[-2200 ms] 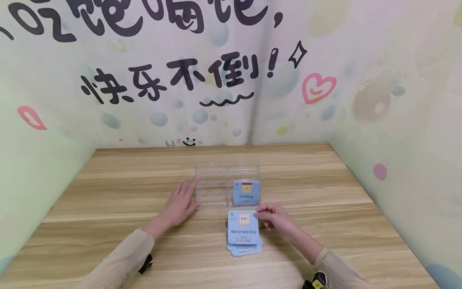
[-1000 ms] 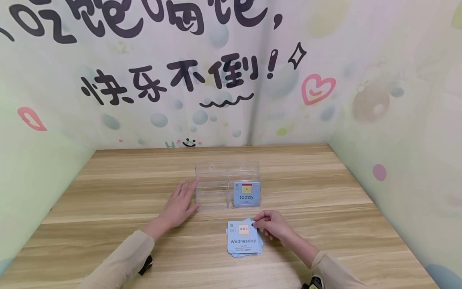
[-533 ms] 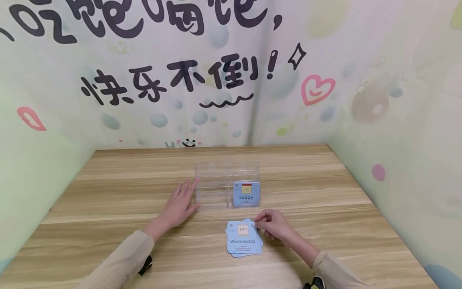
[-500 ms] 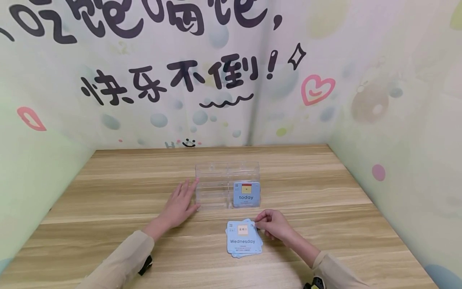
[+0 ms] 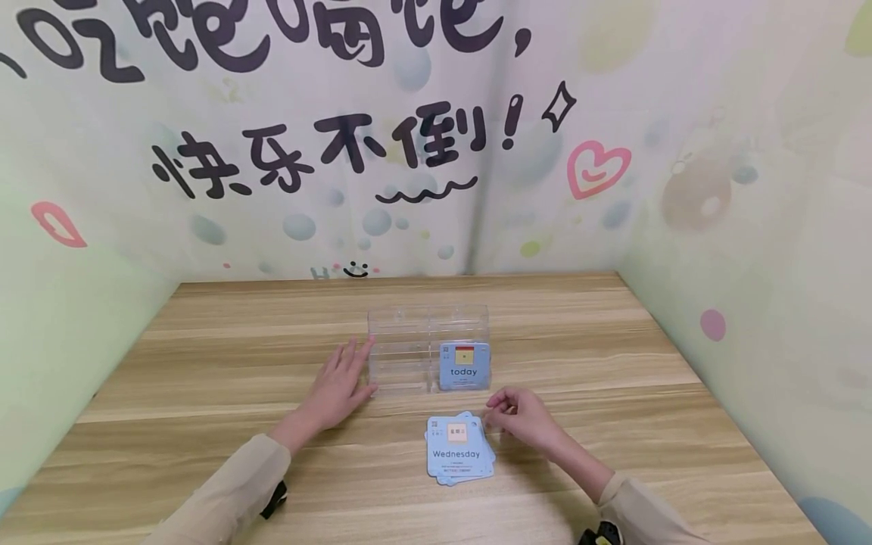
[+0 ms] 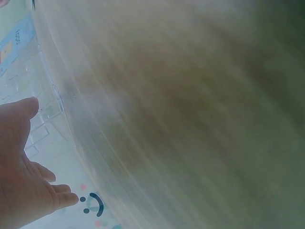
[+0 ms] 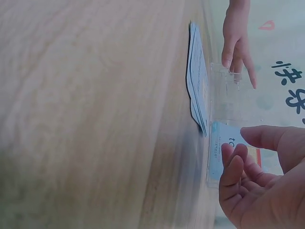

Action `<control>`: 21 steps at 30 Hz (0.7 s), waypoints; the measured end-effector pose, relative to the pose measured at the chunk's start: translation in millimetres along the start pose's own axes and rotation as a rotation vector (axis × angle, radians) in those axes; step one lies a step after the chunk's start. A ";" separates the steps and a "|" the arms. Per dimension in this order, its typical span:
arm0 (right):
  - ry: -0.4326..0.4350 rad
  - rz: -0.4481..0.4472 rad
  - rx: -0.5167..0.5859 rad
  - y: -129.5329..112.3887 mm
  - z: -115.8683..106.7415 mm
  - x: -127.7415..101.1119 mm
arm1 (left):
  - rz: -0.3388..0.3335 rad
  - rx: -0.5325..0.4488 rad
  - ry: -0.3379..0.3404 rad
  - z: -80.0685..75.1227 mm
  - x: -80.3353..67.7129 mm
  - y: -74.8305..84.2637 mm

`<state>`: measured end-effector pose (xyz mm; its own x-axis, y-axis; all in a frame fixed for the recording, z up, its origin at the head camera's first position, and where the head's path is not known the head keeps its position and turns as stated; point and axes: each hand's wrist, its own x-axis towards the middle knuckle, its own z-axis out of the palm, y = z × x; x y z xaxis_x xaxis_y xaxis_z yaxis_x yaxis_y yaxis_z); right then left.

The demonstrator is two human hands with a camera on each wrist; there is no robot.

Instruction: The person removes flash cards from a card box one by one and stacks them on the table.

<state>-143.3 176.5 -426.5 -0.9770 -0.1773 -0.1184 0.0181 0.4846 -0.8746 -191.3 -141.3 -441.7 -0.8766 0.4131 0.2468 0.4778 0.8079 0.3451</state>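
Observation:
A clear plastic card rack (image 5: 400, 368) stands mid-table, its front right slot filled by a blue "today" card (image 5: 465, 366). My left hand (image 5: 335, 387) rests against the rack's left side with fingers extended; the left wrist view has its thumb and fingertips beside the clear walls. In front of the rack lies a small, slightly fanned stack of blue cards, the "Wednesday" card (image 5: 456, 453) on top. Just off that stack's upper right corner is my right hand (image 5: 523, 418). In the right wrist view its fingers (image 7: 232, 176) curl loosely, the thumb stands apart, and nothing is between them.
The wood-grain table (image 5: 225, 341) runs back to a printed curtain (image 5: 300, 151) with large black characters. Light curtains also hang along the left and right sides.
The right hand laid the "Wednesday" card down on the stack, then let go of its corner and drew slightly up and away. The left hand has stayed at the rack.

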 end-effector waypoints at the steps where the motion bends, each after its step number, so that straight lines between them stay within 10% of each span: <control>1: -0.002 -0.008 -0.006 -0.3 -0.3 -0.2 | 0.000 0.000 0.000 0.0 0.0 -0.1; 21: 0.050 -0.173 -0.180 -12.9 -6.8 2.1 | 0.019 0.005 0.007 -0.7 -0.4 -0.3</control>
<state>-147.0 175.7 -412.3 -0.9717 -0.2301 0.0534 -0.1842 0.5966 -0.7811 -191.1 -142.0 -441.3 -0.8672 0.4253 0.2591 0.4937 0.8023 0.3355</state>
